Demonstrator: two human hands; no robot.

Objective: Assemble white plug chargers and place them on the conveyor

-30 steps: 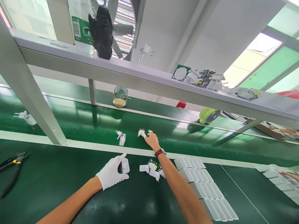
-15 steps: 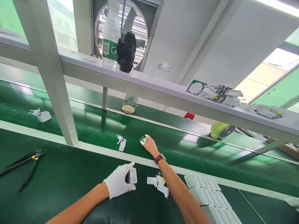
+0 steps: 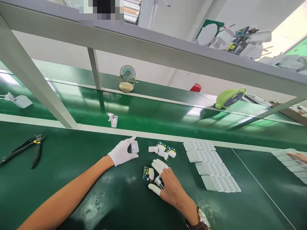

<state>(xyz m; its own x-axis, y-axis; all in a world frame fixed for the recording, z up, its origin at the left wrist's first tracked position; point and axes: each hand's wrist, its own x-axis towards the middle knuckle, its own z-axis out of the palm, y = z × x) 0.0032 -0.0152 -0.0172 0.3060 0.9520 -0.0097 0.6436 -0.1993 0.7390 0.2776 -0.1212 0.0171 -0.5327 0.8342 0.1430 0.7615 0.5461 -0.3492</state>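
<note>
My left hand (image 3: 124, 151), in a white glove, grips a small white plastic case (image 3: 134, 147) with its open end facing up. My right hand (image 3: 169, 183) wears white finger cots and a wristwatch. Its fingers are spread around a small circuit board (image 3: 147, 174) and a white plug piece (image 3: 158, 181) lying on the dark green table. Farther back, between the hands, a second circuit board (image 3: 171, 152) rests beside white plastic pieces (image 3: 160, 150), which partly cover another board.
Rows of white cases (image 3: 211, 166) stand to the right. Pliers (image 3: 35, 143) lie at the left. Beyond the pale rail, a case with a plug (image 3: 114, 121) sits on the green belt (image 3: 153, 124). Another person's hand (image 3: 298, 156) touches cases at the far right. A shelf beam (image 3: 153, 52) crosses above.
My right hand has come back from over the belt, where it held a circuit board, to the near table, its fingers now spread. My left hand still grips the case. The view has tilted down.
</note>
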